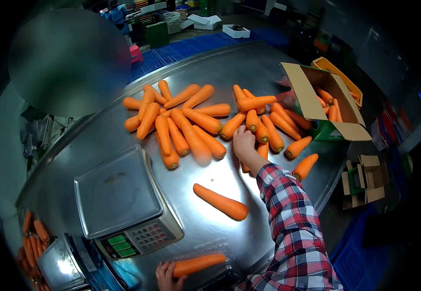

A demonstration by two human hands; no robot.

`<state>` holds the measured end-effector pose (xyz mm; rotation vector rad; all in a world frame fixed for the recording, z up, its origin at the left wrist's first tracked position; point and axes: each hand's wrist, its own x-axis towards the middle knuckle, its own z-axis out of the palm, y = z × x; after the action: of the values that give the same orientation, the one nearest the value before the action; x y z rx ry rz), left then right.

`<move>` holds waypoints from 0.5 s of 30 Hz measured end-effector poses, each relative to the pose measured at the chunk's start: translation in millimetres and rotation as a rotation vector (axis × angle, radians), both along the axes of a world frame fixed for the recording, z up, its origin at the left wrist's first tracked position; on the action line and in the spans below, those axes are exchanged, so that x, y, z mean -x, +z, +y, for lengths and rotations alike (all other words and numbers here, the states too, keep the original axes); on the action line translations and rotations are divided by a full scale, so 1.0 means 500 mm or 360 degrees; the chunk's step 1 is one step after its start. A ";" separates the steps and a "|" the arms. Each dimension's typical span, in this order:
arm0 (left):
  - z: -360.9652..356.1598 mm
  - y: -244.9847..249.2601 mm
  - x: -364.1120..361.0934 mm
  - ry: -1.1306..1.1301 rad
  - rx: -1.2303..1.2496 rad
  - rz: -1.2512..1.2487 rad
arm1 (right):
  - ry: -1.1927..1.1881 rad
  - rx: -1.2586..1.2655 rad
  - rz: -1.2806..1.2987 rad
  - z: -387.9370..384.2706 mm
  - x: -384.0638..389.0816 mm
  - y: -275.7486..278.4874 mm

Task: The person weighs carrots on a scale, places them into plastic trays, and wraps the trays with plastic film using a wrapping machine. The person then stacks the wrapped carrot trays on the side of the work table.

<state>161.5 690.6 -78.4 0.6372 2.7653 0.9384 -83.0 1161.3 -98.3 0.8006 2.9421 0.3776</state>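
Observation:
My left hand (167, 277) is at the bottom edge, fingers and thumb closed round the thick end of a carrot (200, 264). That carrot lies over a clear plastic tray (215, 248), partly hidden beneath it. My right hand (245, 144) reaches into the right-hand pile, its fingers curled against a carrot (232, 127); the fingertips are partly hidden. Around it lie several more carrots (273, 133). A single carrot (220, 202) rests on the steel table (198, 174) between my hands. Another pile of carrots (186, 131) spreads to the left of my right hand.
A digital scale (118, 194) with a bare steel pan stands left of centre. At the right edge is an open cardboard box (300, 92) holding carrots, with a yellow crate (339, 72) behind. More carrots (33, 242) lie at lower left. A smaller carton (368, 182) sits lower right.

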 end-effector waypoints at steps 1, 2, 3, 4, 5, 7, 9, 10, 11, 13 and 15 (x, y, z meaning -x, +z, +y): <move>-0.001 -0.002 -0.002 0.0011 -0.0006 0.0003 | -0.0007 -0.0027 -0.0214 0.010 0.025 -0.009; 0.000 -0.001 -0.003 0.0015 -0.0019 0.0017 | -0.0031 -0.0072 -0.0342 0.020 0.043 -0.017; 0.001 0.001 -0.002 0.0022 -0.0034 0.0031 | -0.0074 -0.0141 -0.0413 0.030 0.052 -0.030; 0.002 0.001 -0.003 0.0028 -0.0049 0.0045 | -0.0110 -0.0207 -0.0475 0.040 0.059 -0.038; 0.003 0.000 -0.003 0.0034 -0.0046 0.0043 | -0.0139 -0.0248 -0.0502 0.049 0.063 -0.047; -0.001 0.001 -0.006 0.0022 -0.0036 0.0021 | -0.0140 -0.0246 -0.0476 0.052 0.048 -0.033; 0.005 0.006 -0.003 0.0048 -0.0063 0.0070 | -0.0104 -0.0135 -0.0524 0.046 0.036 -0.001; 0.006 0.003 -0.004 0.0061 -0.0079 0.0090 | -0.0088 -0.0082 -0.0552 0.045 0.029 0.022; -0.018 -0.037 -0.008 0.0029 0.0036 -0.0101 | -0.0122 0.0182 -0.0192 0.050 0.009 0.026; -0.018 -0.027 -0.014 0.0056 0.0067 -0.0148 | 0.0140 0.0651 -0.0061 0.015 -0.058 0.133; -0.009 -0.019 -0.009 0.0075 0.0071 -0.0152 | 0.0283 0.0836 -0.0132 -0.003 -0.108 0.197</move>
<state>166.0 686.0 -87.9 0.5088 2.7193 0.8892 -28.9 1160.0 0.1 0.4426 2.8283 -0.3383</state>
